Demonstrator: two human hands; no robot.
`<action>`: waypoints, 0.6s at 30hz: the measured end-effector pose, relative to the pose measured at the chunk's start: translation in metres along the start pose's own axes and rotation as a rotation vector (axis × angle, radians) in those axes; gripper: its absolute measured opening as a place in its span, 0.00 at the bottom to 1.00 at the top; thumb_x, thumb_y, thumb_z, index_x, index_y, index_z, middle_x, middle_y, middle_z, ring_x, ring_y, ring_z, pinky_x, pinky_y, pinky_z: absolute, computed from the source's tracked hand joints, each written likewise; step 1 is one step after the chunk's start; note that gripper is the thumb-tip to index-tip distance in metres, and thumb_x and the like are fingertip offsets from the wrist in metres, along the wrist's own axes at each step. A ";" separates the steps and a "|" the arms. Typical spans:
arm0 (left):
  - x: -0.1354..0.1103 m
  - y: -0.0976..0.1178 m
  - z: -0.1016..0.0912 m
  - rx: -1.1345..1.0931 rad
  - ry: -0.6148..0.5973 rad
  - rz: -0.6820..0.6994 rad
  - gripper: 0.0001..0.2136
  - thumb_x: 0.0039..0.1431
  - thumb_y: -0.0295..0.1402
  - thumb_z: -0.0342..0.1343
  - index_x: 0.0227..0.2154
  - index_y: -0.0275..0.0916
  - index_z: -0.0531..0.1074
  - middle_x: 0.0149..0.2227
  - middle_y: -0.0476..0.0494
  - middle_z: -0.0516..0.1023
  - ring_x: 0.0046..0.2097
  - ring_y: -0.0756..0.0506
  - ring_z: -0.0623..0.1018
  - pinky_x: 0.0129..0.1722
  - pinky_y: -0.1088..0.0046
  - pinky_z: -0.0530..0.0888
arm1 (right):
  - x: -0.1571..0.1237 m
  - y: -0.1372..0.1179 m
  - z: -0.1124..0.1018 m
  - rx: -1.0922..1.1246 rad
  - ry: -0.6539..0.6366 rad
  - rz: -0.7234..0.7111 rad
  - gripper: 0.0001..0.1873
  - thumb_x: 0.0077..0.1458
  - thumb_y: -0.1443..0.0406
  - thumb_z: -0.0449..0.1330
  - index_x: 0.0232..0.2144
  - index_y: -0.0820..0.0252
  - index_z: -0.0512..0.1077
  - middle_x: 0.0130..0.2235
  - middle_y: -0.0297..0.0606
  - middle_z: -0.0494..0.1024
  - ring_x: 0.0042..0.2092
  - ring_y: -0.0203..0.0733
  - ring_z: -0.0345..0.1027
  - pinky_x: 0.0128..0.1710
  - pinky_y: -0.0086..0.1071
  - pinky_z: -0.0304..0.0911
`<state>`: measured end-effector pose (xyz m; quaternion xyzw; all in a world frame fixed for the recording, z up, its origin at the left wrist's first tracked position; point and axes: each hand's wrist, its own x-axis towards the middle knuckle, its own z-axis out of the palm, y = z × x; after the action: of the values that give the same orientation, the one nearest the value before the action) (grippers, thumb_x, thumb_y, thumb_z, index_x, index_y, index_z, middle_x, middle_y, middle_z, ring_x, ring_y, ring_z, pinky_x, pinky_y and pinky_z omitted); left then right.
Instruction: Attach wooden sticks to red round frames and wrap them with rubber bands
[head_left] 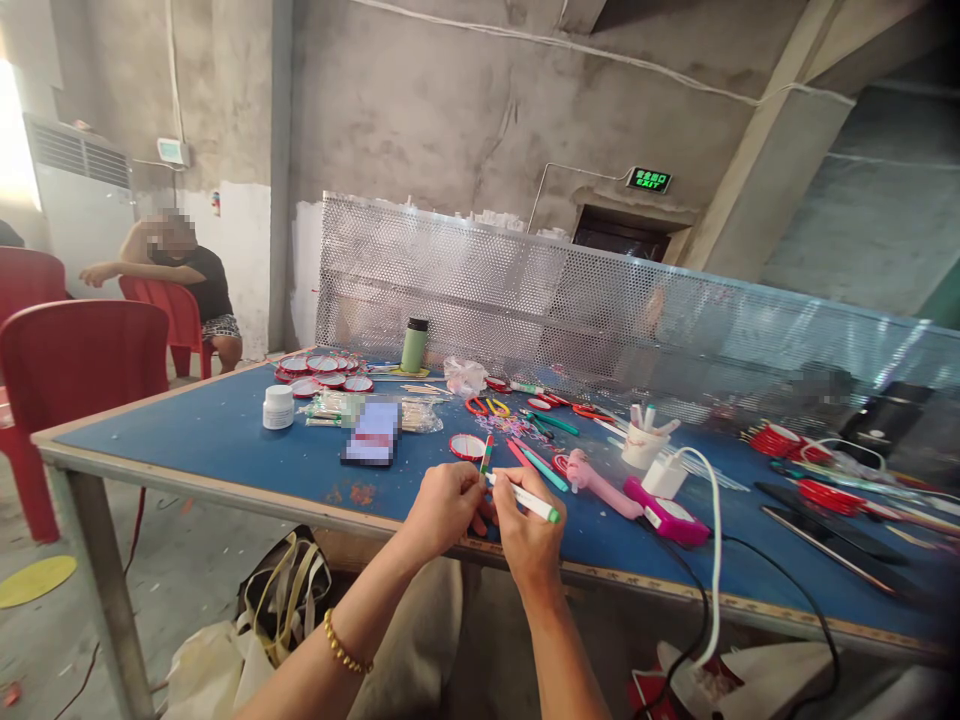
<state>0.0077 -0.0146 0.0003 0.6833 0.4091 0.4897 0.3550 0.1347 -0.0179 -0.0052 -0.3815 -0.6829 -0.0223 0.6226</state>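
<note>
My left hand (pixel 446 508) is closed at the front edge of the blue table, pinching a thin stick (pixel 487 455) with red, white and green bands that points upward. In my right hand (pixel 531 535) is a white marker (pixel 529 497) with a green end, its tip touching or very near the stick. The stick's lower part is hidden by my fingers. Just beyond them lies a round disc (pixel 467 447) with a red rim and pale face. Pink and teal pens (pixel 541 466) rest right of the stick.
A phone (pixel 371 434), a white jar (pixel 278 408) and piled red-rimmed discs (pixel 326 366) are to the left. On the right are a pink glue gun (pixel 600 485), a magenta box (pixel 667 512), a white cable (pixel 716 560) and a pen cup (pixel 643 445). A perforated metal screen (pixel 480 290) stands behind.
</note>
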 end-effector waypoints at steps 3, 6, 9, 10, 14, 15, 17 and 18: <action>-0.001 0.000 0.000 -0.013 -0.005 -0.005 0.10 0.56 0.31 0.47 0.20 0.39 0.62 0.21 0.50 0.77 0.21 0.49 0.79 0.17 0.81 0.64 | 0.000 0.001 0.001 0.013 -0.003 0.021 0.12 0.60 0.63 0.56 0.25 0.59 0.70 0.19 0.29 0.70 0.20 0.34 0.62 0.22 0.27 0.59; -0.001 0.001 0.001 -0.017 -0.004 -0.019 0.11 0.57 0.32 0.47 0.20 0.39 0.63 0.22 0.49 0.78 0.21 0.48 0.79 0.16 0.80 0.65 | 0.000 0.003 0.001 0.019 0.004 0.047 0.12 0.60 0.62 0.56 0.26 0.59 0.71 0.19 0.30 0.71 0.20 0.35 0.63 0.22 0.28 0.60; -0.001 0.000 0.001 -0.010 -0.005 -0.018 0.11 0.57 0.33 0.47 0.20 0.39 0.64 0.22 0.49 0.78 0.21 0.49 0.78 0.17 0.81 0.65 | -0.001 0.004 0.001 0.016 0.004 0.050 0.12 0.60 0.62 0.56 0.26 0.59 0.71 0.19 0.30 0.71 0.20 0.35 0.63 0.22 0.28 0.60; -0.001 0.000 0.001 -0.005 -0.006 -0.013 0.11 0.57 0.32 0.47 0.20 0.39 0.64 0.22 0.49 0.78 0.21 0.49 0.78 0.17 0.81 0.65 | -0.001 0.004 0.001 0.014 0.000 0.047 0.12 0.61 0.62 0.56 0.26 0.59 0.71 0.19 0.30 0.71 0.20 0.35 0.63 0.22 0.28 0.60; 0.000 -0.001 0.001 0.002 -0.011 -0.015 0.11 0.57 0.32 0.47 0.20 0.38 0.63 0.21 0.49 0.77 0.21 0.50 0.78 0.18 0.81 0.65 | -0.001 0.003 0.001 0.009 -0.006 0.032 0.12 0.61 0.62 0.55 0.26 0.59 0.71 0.19 0.30 0.70 0.20 0.35 0.62 0.22 0.28 0.60; 0.000 -0.001 0.001 0.001 -0.012 -0.015 0.10 0.57 0.32 0.47 0.20 0.38 0.63 0.21 0.50 0.77 0.21 0.50 0.78 0.18 0.81 0.65 | -0.001 0.003 0.001 0.006 -0.005 0.025 0.12 0.61 0.62 0.56 0.26 0.59 0.71 0.19 0.30 0.70 0.20 0.35 0.62 0.22 0.28 0.60; 0.000 0.000 0.001 0.001 -0.012 -0.013 0.10 0.57 0.32 0.46 0.21 0.39 0.63 0.21 0.50 0.77 0.21 0.50 0.78 0.18 0.81 0.65 | 0.000 0.004 0.001 0.001 -0.004 0.019 0.12 0.61 0.62 0.55 0.26 0.59 0.71 0.19 0.30 0.71 0.20 0.35 0.62 0.22 0.28 0.60; 0.000 0.000 0.000 0.003 -0.013 -0.014 0.10 0.56 0.32 0.46 0.21 0.39 0.63 0.21 0.50 0.77 0.21 0.50 0.78 0.18 0.81 0.64 | 0.000 0.004 0.001 -0.002 -0.005 0.018 0.12 0.61 0.62 0.55 0.26 0.59 0.71 0.19 0.30 0.71 0.20 0.35 0.62 0.22 0.28 0.60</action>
<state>0.0081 -0.0149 -0.0001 0.6841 0.4123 0.4822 0.3598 0.1360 -0.0152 -0.0073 -0.3884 -0.6809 -0.0163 0.6207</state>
